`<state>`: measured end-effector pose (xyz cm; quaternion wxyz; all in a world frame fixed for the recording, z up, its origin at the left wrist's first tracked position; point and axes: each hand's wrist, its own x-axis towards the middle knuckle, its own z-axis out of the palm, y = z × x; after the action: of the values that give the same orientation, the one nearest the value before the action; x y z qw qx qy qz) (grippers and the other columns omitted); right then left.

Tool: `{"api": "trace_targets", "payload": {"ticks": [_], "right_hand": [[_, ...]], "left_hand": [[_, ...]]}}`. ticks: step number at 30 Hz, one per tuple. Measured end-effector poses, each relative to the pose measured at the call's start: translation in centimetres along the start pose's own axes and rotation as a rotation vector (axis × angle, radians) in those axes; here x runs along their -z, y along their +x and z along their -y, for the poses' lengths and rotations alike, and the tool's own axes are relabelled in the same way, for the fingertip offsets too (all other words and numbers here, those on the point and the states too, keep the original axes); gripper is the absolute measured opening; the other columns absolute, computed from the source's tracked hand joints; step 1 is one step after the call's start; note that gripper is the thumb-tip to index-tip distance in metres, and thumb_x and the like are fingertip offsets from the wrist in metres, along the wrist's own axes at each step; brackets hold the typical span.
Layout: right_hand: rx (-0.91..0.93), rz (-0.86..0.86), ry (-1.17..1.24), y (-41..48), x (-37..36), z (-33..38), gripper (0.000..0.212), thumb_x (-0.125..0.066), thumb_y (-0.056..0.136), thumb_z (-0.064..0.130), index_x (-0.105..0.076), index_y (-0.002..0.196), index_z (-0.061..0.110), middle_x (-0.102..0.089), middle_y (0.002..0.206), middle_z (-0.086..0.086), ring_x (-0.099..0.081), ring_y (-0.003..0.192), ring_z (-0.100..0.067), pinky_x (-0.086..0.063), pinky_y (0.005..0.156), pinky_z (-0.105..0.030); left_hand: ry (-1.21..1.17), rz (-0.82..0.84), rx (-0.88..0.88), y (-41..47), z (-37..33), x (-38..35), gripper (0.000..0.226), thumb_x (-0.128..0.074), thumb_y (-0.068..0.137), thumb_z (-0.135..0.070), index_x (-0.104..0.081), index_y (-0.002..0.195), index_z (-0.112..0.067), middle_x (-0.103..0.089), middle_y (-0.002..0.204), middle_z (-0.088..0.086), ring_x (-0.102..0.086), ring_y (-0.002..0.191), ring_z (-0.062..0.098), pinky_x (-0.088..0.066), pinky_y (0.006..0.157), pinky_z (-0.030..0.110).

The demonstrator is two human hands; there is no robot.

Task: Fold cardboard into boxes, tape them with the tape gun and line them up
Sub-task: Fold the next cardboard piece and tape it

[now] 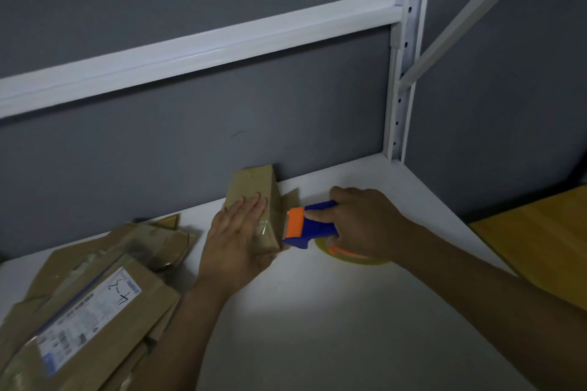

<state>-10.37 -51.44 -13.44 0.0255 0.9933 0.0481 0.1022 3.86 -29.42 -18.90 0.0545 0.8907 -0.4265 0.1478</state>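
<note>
my l hand lies flat on the small cardboard box, fingers straight & together, pressing its top. box sits on the white shelf, far end by the grey wall, clear tape over its near end. my r hand is curled tight round the blue & orange tape gun, orange front right at the box's r side. yellowish tape roll shows under that hand. flattened cardboard pile lies to the l, one piece w/ a label marked "4-3".

White shelf w/ box, flat cardboard
</note>
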Motion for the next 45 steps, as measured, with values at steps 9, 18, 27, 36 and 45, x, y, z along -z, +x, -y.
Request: {"api": "trace_targets", "payload": {"ticks": [9, 18, 27, 36, 45], "right_hand": [[-0.071, 0.047, -0.058, 2.3, 0.4, 0.7, 0.037, -0.055, 0.089, 0.034, -0.054, 0.125, 0.027, -0.052, 0.096, -0.005, -0.043, 0.075, -0.016, -0.032, 0.069, -0.028], [-0.609, 0.148, 1.059, -1.3, 0.2, -3.6, 0.034, -0.075, 0.079, 0.025, -0.063, 0.108, 0.036, -0.066, 0.091, 0.012, -0.06, 0.08, -0.005, -0.046, 0.065, -0.015], [-0.606, -0.126, 0.647, 0.0, -2.4, -1.9, 0.027, -0.061, 0.088, 0.026, -0.067, 0.106, 0.006, -0.066, 0.099, -0.005, -0.062, 0.096, -0.023, -0.049, 0.087, -0.032], [-0.788, 0.069, 1.786, 5.8, -3.1, 5.7, 0.022, -0.058, 0.094, 0.019, -0.052, 0.116, 0.018, -0.064, 0.104, -0.011, -0.062, 0.089, -0.021, -0.054, 0.088, -0.038], [-0.989, 0.03, 1.812, 7.2, -7.9, 8.2, 0.028, -0.06, 0.091, 0.02, -0.057, 0.118, 0.016, -0.061, 0.097, -0.01, -0.053, 0.066, -0.016, -0.048, 0.058, -0.027]], "left_hand": [[-0.042, 0.006, 0.028, -0.3, -0.9, 0.6, 0.098, -0.053, 0.068, -0.07, -0.033, 0.148, -0.018, -0.037, 0.153, 0.0, -0.038, 0.139, 0.024, -0.03, 0.112, 0.042], [-0.135, 0.03, 0.012, 0.9, -0.3, 3.7, 0.129, -0.012, 0.054, -0.101, -0.022, 0.153, -0.02, -0.023, 0.159, -0.001, -0.019, 0.146, 0.02, -0.016, 0.114, 0.035], [-0.191, -0.018, -0.061, 0.4, -0.4, 2.2, 0.109, -0.069, 0.064, -0.067, -0.028, 0.15, -0.014, -0.019, 0.156, -0.002, -0.014, 0.145, 0.015, -0.006, 0.117, 0.025], [-0.211, -0.072, -0.049, -0.1, 0.3, 1.0, 0.1, -0.058, 0.065, -0.069, -0.039, 0.145, -0.013, -0.036, 0.151, 0.003, -0.023, 0.14, 0.017, -0.016, 0.115, 0.032], [-0.208, -0.053, -0.07, 0.0, 1.6, 0.2, 0.103, -0.069, 0.066, -0.065, -0.024, 0.151, -0.027, -0.018, 0.156, -0.009, -0.009, 0.144, 0.009, -0.001, 0.118, 0.023]]}}
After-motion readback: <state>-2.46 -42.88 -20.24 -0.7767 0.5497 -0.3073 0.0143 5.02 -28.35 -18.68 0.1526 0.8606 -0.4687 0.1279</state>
